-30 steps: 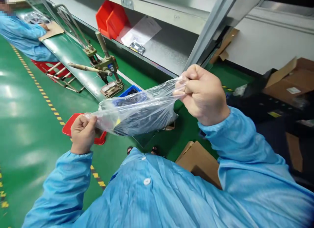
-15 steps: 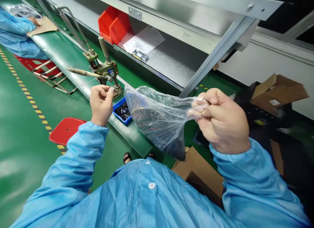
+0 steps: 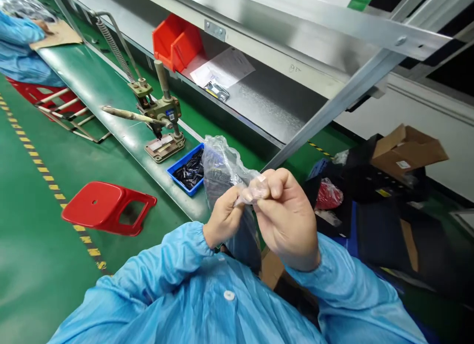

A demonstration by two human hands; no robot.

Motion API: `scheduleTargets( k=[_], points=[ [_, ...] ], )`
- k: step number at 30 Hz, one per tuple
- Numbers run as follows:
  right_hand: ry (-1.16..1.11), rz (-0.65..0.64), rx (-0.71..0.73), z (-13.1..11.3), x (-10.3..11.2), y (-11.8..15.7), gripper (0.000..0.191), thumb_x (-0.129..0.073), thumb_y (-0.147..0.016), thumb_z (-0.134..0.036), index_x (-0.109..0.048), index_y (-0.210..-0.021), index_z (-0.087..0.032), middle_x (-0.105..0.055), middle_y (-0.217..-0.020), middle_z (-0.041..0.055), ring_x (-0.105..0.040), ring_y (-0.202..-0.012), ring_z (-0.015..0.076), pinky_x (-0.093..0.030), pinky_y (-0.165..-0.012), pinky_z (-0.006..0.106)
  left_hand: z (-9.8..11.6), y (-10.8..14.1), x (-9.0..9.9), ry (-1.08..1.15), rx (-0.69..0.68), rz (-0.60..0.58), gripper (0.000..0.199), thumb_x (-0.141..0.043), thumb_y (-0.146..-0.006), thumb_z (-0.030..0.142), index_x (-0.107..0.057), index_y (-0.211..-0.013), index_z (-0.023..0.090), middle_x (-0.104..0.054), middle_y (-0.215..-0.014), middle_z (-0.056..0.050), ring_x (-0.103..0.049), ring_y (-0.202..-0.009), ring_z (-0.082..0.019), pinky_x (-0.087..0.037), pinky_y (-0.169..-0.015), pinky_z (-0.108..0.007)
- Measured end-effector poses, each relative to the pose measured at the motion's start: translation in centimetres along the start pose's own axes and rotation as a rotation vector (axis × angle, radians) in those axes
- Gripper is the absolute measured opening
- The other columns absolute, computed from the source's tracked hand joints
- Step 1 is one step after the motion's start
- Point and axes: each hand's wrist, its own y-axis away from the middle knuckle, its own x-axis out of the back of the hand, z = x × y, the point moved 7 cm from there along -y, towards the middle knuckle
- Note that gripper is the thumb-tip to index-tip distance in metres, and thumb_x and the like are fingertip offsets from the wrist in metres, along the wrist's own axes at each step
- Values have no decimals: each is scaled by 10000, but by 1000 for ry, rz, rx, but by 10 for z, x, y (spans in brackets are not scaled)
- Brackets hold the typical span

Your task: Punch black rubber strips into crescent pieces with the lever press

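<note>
A clear plastic bag [image 3: 218, 168] hangs in front of my body, bunched at its upper right end. My right hand [image 3: 289, 215] is closed on that gathered plastic. Close against it, my left hand [image 3: 224, 216] pinches the same bunched part, its fingertips nearly meeting those of the right. Behind the bag's left side stands a blue tray [image 3: 190, 190] of small black parts on the green bench. To the left of the tray is a hand press [image 3: 159, 111] with a long lever. What lies inside the bag, if anything, is hard to make out.
A red stool [image 3: 99, 205] stands on the floor at left. An orange bin [image 3: 177, 42] and papers [image 3: 225, 67] lie on the metal shelf [image 3: 266, 104]. Cardboard boxes [image 3: 407, 149] and dark crates are at right. A co-worker's blue sleeve [image 3: 22, 47] shows at far left.
My left hand has moved right from beside the press to the bag and now pinches it. My right hand has come left and down, bringing the bag's gathered end nearer my middle.
</note>
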Motion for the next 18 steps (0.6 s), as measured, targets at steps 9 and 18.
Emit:
scheduleTargets(
  k=[9,18],
  points=[
    [850,-738,422,18,24,-74,1015,-1026,-646,-456,-567,-1547,-368,-579,-1604,94,-403,-1625,391,-188,-1432,682,24,-18,52,-110,-298,-249,352,-455,-1153,422,-679,-961,229,-701,-873,-71,-660,-783,-205,-546,-738,-345],
    [796,-1120,461,145,-5,-84,316,-695,-1004,-476,-784,-1089,-186,-807,-1065,69,-748,-1003,197,-619,-944,350,39,-39,94,-551,-335,-119,495,-416,-1150,530,-697,-877,228,-688,-833,-76,-629,-910,-254,-475,-1020,-495]
  ],
)
